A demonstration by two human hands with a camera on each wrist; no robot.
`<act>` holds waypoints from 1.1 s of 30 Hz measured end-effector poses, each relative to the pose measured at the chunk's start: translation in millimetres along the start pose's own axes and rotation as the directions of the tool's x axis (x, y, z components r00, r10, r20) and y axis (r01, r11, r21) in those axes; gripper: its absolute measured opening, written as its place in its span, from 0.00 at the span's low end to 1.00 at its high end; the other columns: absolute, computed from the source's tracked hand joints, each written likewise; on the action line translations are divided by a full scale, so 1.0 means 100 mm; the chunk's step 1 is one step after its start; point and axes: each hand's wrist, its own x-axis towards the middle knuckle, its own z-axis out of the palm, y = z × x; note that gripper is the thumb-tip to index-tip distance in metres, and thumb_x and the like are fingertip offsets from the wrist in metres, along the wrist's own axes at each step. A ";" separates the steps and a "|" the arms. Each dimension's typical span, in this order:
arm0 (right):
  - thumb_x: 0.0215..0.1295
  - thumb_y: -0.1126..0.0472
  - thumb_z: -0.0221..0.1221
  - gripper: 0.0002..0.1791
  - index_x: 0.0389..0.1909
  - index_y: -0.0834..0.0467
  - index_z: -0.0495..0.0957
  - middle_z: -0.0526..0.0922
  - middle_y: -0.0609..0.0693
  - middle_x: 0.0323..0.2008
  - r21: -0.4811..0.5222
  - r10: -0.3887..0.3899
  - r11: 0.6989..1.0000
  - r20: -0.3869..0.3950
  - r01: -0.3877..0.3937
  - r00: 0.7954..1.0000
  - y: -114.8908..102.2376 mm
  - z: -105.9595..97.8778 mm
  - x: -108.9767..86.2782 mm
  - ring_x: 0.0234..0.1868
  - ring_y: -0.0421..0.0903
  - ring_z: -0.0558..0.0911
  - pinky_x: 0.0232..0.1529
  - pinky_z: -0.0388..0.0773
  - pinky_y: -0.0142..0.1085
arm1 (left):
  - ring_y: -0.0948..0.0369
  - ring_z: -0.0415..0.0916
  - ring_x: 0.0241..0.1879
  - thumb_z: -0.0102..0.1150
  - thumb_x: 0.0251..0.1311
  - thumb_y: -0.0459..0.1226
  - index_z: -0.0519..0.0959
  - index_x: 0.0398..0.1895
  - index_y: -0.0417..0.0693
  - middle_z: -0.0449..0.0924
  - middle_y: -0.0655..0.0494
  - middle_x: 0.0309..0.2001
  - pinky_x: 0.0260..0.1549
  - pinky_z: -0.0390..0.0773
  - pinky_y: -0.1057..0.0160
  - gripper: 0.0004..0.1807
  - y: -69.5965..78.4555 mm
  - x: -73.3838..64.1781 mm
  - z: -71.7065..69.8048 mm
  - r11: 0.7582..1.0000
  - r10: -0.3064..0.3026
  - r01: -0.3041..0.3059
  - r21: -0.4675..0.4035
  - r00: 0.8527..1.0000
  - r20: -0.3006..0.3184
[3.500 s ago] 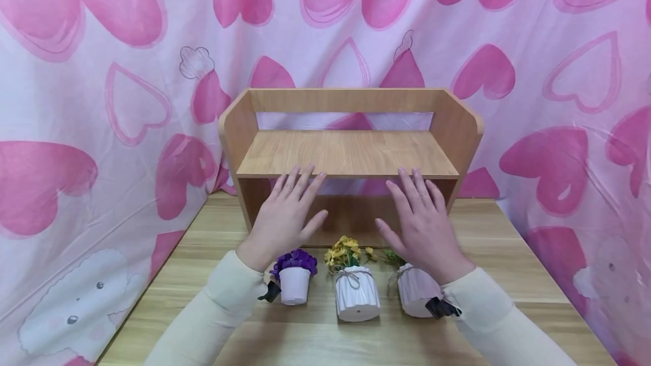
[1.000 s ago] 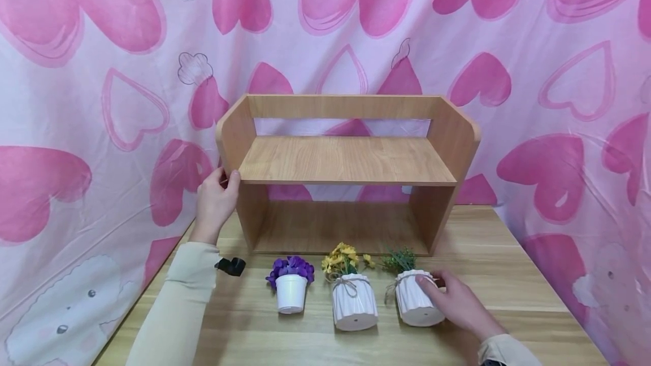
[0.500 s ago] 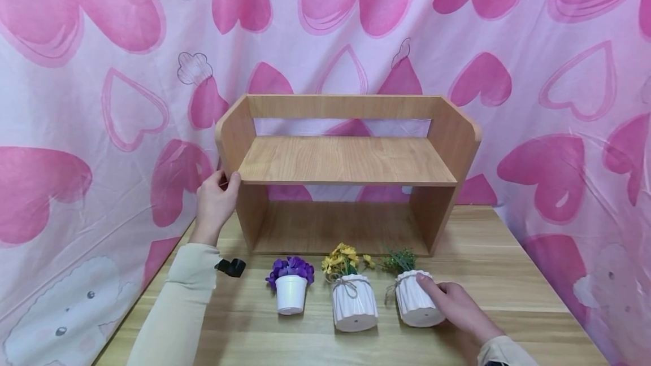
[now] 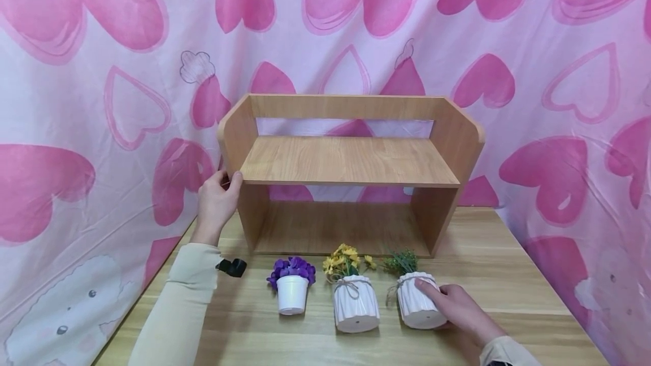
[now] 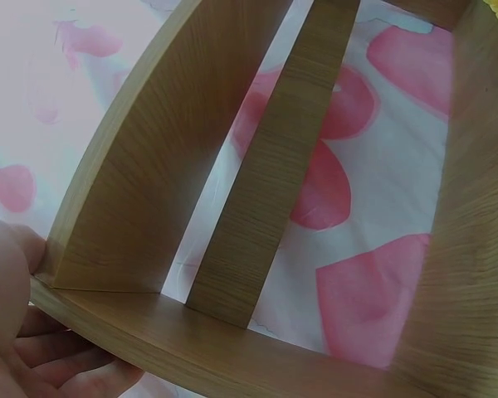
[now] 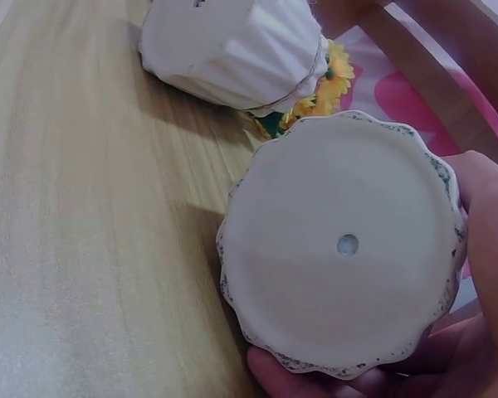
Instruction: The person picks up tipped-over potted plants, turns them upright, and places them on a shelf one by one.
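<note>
Around shelf side (image 4: pixel 238 141), left hand (image 4: pixel 216 205) in grip, around rightmost pot (image 4: pixel 414 301), right hand (image 4: pixel 456 308) likewise, fingers (image 6: pixel 278 373) partly hidden

Smooth, satin wood grain is shown on a light-brown two-tier shelf unit (image 4: pixel 351 160) and a pale streaked tabletop (image 4: pixel 508 275), backed by a pink-and-white heart-printed curtain (image 4: pixel 325 44) of matt, creased cloth. A white fluted ceramic-looking pot with green sprigs (image 4: pixel 413 303) and a matching pot with yellow blooms (image 4: pixel 355 306) are finished glossy and tied with coarse brown twine (image 4: pixel 348 283), the first being seen matt and speckled underneath. A smooth white plastic-looking pot (image 4: pixel 292 296) is topped with cloth-like purple petals (image 4: pixel 293 268).
</note>
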 end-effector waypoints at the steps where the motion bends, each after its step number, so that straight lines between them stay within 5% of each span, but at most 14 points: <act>1: 0.76 0.32 0.56 0.41 0.50 0.71 0.83 0.88 0.54 0.37 0.001 0.001 1.000 -0.003 -0.001 1.000 0.01 0.00 0.00 0.40 0.46 0.83 0.38 0.83 0.37 | 0.39 0.81 0.67 0.51 0.79 0.55 0.76 0.73 0.38 0.81 0.34 0.68 0.66 0.83 0.39 0.34 0.01 0.00 0.00 1.000 -0.001 0.001 0.001 1.000 0.002; 19: 0.77 0.36 0.58 0.34 0.49 0.67 0.85 0.87 0.51 0.34 0.041 -0.024 0.999 -0.100 0.028 0.995 0.04 0.04 0.00 0.37 0.43 0.80 0.37 0.77 0.33 | 0.39 0.80 0.69 0.51 0.80 0.55 0.74 0.75 0.38 0.79 0.34 0.71 0.68 0.81 0.39 0.35 0.01 -0.01 0.01 1.000 -0.004 0.005 -0.021 1.000 0.016; 25: 0.76 0.38 0.62 0.37 0.60 0.71 0.79 0.84 0.52 0.35 0.104 -0.019 0.994 -0.126 0.033 0.992 0.06 0.08 -0.01 0.33 0.44 0.79 0.28 0.80 0.37 | 0.38 0.79 0.69 0.51 0.81 0.55 0.73 0.76 0.39 0.78 0.34 0.71 0.68 0.81 0.38 0.35 0.01 0.00 0.01 1.000 -0.014 0.014 -0.021 1.000 0.023; 33: 0.75 0.40 0.65 0.42 0.69 0.74 0.73 0.88 0.58 0.46 0.071 -0.070 0.994 -0.172 0.083 0.983 0.09 0.10 -0.01 0.43 0.44 0.82 0.39 0.80 0.31 | 0.39 0.79 0.70 0.52 0.80 0.54 0.75 0.75 0.39 0.79 0.34 0.71 0.69 0.81 0.40 0.34 0.00 0.00 0.00 0.999 -0.023 0.024 -0.028 1.000 0.015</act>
